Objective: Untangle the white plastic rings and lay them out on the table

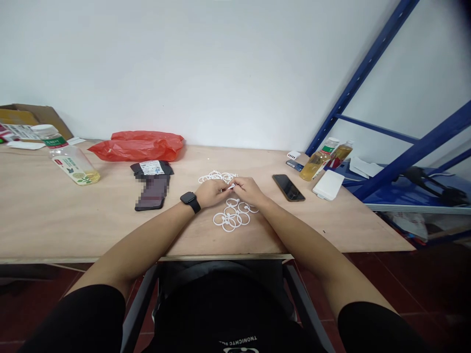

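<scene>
My left hand (213, 192), with a black watch (189, 198) on its wrist, meets my right hand (248, 189) over the middle of the table. Both hands have their fingers closed on one small white plastic ring (231, 187), most of it hidden by the fingers. Just beyond the hands lies a heap of white rings (215, 175). Nearer to me, several more white rings (228, 219) with small rounded tabs lie overlapping on the wood, some close under my right wrist.
Left of my hands are a black package (152, 169), a red plastic bag (142, 147) and a leaning bottle (71, 159). To the right are a phone (289, 188), a white case (328, 185), a drink bottle (319, 161) and a blue metal frame (362, 73). The wooden table (91, 230) ends before my lap.
</scene>
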`<state>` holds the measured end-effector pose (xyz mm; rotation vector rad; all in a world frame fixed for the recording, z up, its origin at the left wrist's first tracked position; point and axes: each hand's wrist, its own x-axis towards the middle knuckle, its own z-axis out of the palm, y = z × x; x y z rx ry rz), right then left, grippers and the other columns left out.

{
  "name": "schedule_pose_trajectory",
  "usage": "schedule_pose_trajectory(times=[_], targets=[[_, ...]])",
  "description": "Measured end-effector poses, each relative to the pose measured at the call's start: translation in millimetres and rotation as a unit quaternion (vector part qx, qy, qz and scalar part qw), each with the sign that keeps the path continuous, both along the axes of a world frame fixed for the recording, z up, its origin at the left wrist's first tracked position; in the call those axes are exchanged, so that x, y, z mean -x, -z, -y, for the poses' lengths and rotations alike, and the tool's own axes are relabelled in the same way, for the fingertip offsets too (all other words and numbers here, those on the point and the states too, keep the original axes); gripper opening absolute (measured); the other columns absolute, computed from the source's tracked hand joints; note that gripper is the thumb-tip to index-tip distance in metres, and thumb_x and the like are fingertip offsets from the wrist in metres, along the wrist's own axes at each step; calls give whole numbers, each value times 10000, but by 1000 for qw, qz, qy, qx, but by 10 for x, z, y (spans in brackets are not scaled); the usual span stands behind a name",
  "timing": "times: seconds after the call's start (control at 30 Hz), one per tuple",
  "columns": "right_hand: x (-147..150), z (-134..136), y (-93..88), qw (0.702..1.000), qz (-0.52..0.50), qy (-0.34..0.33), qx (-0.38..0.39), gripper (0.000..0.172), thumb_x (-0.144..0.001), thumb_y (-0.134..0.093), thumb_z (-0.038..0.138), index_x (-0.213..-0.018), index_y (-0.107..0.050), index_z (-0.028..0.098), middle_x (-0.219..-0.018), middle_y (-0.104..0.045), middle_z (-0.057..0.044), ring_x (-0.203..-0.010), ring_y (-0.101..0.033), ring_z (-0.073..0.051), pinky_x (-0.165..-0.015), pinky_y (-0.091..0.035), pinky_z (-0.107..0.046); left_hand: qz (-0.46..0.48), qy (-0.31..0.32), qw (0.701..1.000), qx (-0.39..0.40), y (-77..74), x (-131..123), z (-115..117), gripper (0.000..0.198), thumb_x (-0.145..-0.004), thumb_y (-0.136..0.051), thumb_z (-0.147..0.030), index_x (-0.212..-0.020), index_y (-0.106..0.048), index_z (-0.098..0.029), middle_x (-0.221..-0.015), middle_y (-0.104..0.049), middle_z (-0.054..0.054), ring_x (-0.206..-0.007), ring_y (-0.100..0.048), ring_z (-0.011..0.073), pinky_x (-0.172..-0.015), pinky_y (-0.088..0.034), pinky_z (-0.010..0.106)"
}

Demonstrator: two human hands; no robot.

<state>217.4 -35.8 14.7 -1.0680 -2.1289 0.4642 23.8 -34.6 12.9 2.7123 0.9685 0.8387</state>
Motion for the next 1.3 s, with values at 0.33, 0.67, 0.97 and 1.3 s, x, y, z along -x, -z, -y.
schedule_pose_trajectory(times=[0.33, 0.67, 0.97, 1.3], targets=[[-248, -44, -83, 994, 59, -57, 78, 90, -749, -656, 225, -767, -733, 182, -800, -715, -28, -736, -626, -146, -681, -464, -248, -9, -163, 987, -13, 65, 247, -224, 321, -949, -498, -406, -911, -731, -189, -987, -637, 78, -832, -610, 181, -734, -456, 287], [-255, -17, -90, 977, 123, -97, 143, 178, -714, -585, 98, -769, -733, 181, -763, -716, -2, -665, -614, -122, -614, -438, -217, -20, -136, 990, -14, 77, 204, -188, 371, -921, -541, -481, -1083, -713, -195, -1070, -635, 81, -892, -635, 195, -803, -490, 303], [-167, 6, -79, 975, 186, -77, 94, 65, -799, -651, 221, -804, -698, 177, -758, -687, -13, -677, -576, -128, -625, -392, -231, -42, 13, 999, 3, 52, 73, -41, 345, -956, -489, -447, -1020, -730, -208, -955, -691, 68, -888, -635, 191, -795, -472, 301], [-111, -11, -17, 998, 43, -39, -30, 160, -820, -612, 212, -948, -701, 175, -905, -697, -46, -775, -602, -144, -731, -451, -259, 19, -9, 998, 63, 55, 73, -71, 273, -903, -571, -399, -879, -749, -194, -821, -741, 38, -735, -640, 154, -685, -429, 260]])
